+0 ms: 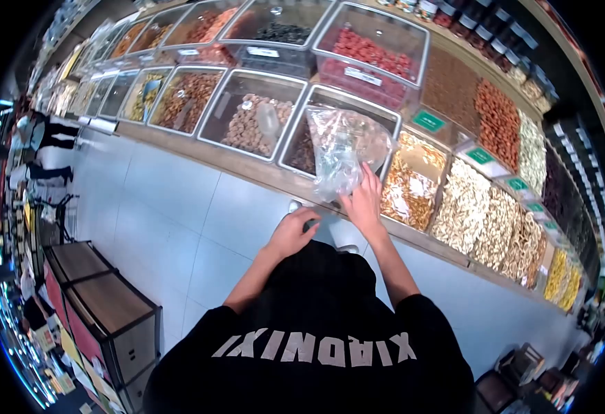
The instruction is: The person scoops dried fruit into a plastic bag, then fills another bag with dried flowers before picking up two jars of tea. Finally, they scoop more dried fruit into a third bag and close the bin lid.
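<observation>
A clear plastic bag (347, 141) with some contents lies over a bin with a grey rim (295, 160). My right hand (364, 200) is at the bag's near right edge, its fingers gripping the plastic. Left of it and nearer to my body, my left hand (294, 233) is held in the air with curled fingers; whether they hold anything is too small to tell. Left of the bag is a bin of round light brown pieces (247, 127) with a clear scoop (268, 120) in it. Behind the bag stands a lidded bin of red pieces (371, 52).
More bins of dried goods run left and right, including orange flakes (407, 196) and pale slices (462, 200). Jars (482, 31) line the back shelf. A brown cabinet (102, 297) stands at lower left. People (43, 131) are at far left.
</observation>
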The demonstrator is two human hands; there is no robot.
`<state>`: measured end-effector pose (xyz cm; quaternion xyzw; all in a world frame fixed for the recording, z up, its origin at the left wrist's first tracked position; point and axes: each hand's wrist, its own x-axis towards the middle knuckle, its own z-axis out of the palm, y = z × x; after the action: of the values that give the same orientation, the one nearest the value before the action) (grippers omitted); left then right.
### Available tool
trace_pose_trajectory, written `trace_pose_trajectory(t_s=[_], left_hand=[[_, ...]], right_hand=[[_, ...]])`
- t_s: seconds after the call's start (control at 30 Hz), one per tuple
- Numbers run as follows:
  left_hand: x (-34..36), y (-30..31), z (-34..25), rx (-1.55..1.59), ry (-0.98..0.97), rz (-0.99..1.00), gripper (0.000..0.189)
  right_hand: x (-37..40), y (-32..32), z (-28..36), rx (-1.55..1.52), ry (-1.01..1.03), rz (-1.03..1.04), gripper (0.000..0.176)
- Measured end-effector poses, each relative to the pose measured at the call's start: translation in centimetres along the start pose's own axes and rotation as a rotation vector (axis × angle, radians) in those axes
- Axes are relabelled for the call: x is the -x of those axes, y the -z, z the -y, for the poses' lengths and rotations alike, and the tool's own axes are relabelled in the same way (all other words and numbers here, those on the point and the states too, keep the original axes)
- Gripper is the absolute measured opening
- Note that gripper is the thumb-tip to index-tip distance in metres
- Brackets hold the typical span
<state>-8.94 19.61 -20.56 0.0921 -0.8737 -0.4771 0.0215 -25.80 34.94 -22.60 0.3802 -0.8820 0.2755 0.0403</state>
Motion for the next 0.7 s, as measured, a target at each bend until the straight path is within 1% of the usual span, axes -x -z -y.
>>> trace_pose_trajectory(t_s=[0.07,0.1,0.13,0.17,0.23,0.3,0.37,0.43,0.47,0.53,0.57,0.6,0.63,0.67,0.7], left_hand=[[1.5,1.1,3.3,0.075,0.105,-0.109,0.02],[1.6,2.6,4.0,0.09,0.162,-0.164,0.02],[1.6,4.3,4.6,0.107,0.22,-0.212,0.02],[1.4,6.1,5.3,0.124,0.276,-0.255,0.021],[0.1,10.1,7.5,0.093,0.246,-0.324,0.022],[-2.4,14.5,10.9,0.025,0.207,-0.393,0.024],[-5.2,19.2,14.6,-0.083,0.164,-0.449,0.027],[-7.9,24.2,17.0,-0.245,0.11,-0.468,0.034],[-9.3,26.0,17.7,-0.32,0.077,-0.475,0.037],[-11.6,28.5,18.9,-0.474,0.049,-0.37,0.046],[-12.5,29.6,19.5,-0.557,0.036,-0.324,0.05],[-13.3,29.9,20.6,-0.648,0.058,-0.215,0.061],[-13.9,29.7,21.5,-0.738,0.027,-0.181,0.066],[-14.2,29.2,22.8,-0.768,0.002,-0.147,0.068],[-14.5,28.8,23.8,-0.799,-0.023,-0.115,0.07]], right_hand=[[-2.5,-1.0,-0.1,0.048,-0.088,0.241,0.05],[-3.6,-1.4,-0.3,0.079,-0.139,0.356,0.048],[-4.3,-2.2,-0.6,0.209,-0.106,0.246,0.041],[-4.8,-2.7,-1.2,0.214,-0.165,0.277,0.044],[-6.7,-1.7,-0.6,0.226,-0.295,0.339,0.051],[-8.6,1.2,1.9,0.25,-0.428,0.342,0.065],[-10.7,4.0,4.7,0.06,-0.256,0.261,0.075],[-15.1,4.4,10.4,-0.108,-0.125,0.203,0.075],[-17.1,3.4,13.1,-0.184,-0.063,0.171,0.075],[-20.3,-3.0,16.3,-0.447,-0.388,0.368,0.073],[-21.7,-7.9,16.6,-0.35,-0.262,0.312,0.067],[-23.7,-11.5,17.7,-0.307,-0.249,0.325,0.06],[-24.8,-15.3,18.1,-0.239,-0.26,0.297,0.057],[-25.8,-19.0,18.1,-0.171,-0.268,0.268,0.055],[-26.9,-21.5,18.2,-0.104,-0.273,0.237,0.052]])
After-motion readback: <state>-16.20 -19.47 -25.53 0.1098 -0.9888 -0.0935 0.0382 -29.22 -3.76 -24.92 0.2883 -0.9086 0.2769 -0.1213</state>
